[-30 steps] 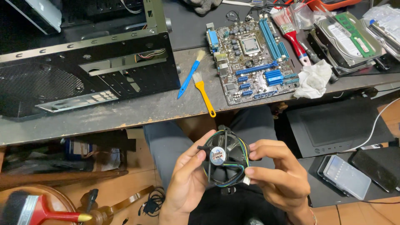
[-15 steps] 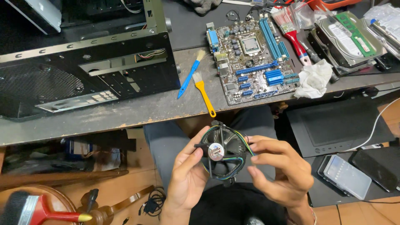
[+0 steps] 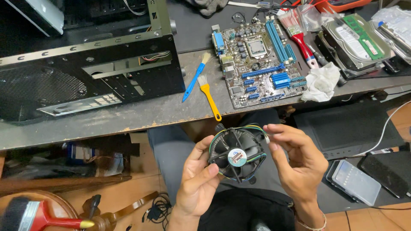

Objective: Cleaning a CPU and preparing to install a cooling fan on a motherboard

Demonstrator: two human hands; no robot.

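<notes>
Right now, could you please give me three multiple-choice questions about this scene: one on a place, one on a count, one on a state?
1. Where does the motherboard lie?
A. on the table
B. on the floor
C. inside the case

2. How many small brushes with a blue or yellow handle lie between the case and the motherboard?
A. one
B. two
C. four

3. How is the fan held?
A. by both hands
B. by one hand only
C. by no hand, it lies on the table

Answers:
1 A, it rests flat on the table.
2 B, a blue brush and a yellow brush.
3 A, the left hand and right hand both grip it.
</notes>
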